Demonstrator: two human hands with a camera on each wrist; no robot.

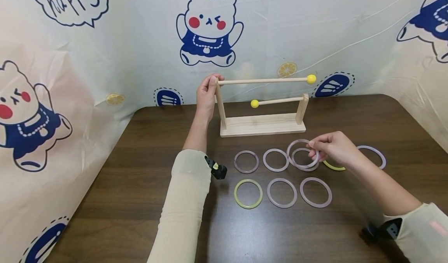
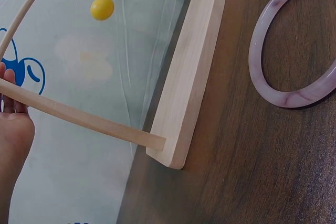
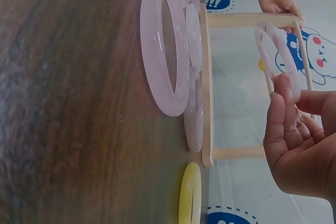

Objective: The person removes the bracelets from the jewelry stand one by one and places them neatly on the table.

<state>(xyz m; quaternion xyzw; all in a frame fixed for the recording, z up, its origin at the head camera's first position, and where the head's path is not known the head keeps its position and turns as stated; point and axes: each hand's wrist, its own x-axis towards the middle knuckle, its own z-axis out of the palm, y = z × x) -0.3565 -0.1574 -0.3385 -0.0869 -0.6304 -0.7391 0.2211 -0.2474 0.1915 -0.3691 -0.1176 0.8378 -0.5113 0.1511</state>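
Note:
A wooden display stand (image 1: 262,125) rests on the far part of the table, with two rods tipped by yellow balls. My left hand (image 1: 206,95) grips the top of its left post, thumb in front. Between thumb and fingers, my right hand (image 1: 334,148) pinches a pale purple bangle (image 3: 289,61), raised above the table in front of the stand. Below it in the head view lies another purple bangle, partly overlapped by the held one. Neither rod carries a bangle.
Several bangles lie in two rows on the brown table (image 1: 140,200). Among them are a yellow-green bangle (image 1: 238,193), a purple bangle (image 1: 316,206) and a lilac one (image 1: 384,160) beyond the right forearm. A printed cloth (image 1: 147,41) hangs behind the table.

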